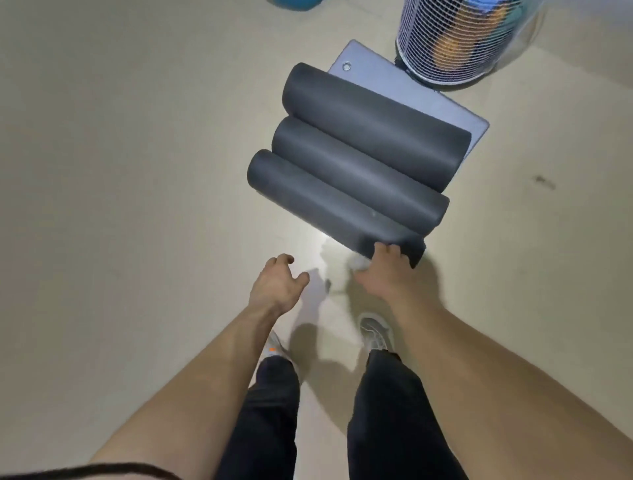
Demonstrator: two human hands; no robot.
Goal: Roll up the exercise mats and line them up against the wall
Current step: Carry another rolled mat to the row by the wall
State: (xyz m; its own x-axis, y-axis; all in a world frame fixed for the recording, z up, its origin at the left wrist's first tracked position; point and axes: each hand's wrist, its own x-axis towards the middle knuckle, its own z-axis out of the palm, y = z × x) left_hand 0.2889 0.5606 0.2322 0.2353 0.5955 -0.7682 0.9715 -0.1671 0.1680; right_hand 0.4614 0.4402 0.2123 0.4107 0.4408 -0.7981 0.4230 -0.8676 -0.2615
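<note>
Three dark grey rolled mats lie side by side on the beige floor: the far roll (376,120), the middle roll (359,171) and the near roll (318,202). Under the far roll, a flat grey mat end (394,78) with a metal eyelet sticks out. My right hand (383,270) grips the right end of the near roll, fingers curled over it. My left hand (279,281) hovers above the floor just left of it, fingers loosely curled, holding nothing.
A white wire-mesh basket (455,37) with orange and blue things inside stands at the back right, touching the flat mat end. A blue object (294,3) peeks in at the top edge. My two shoes (375,332) stand below the hands.
</note>
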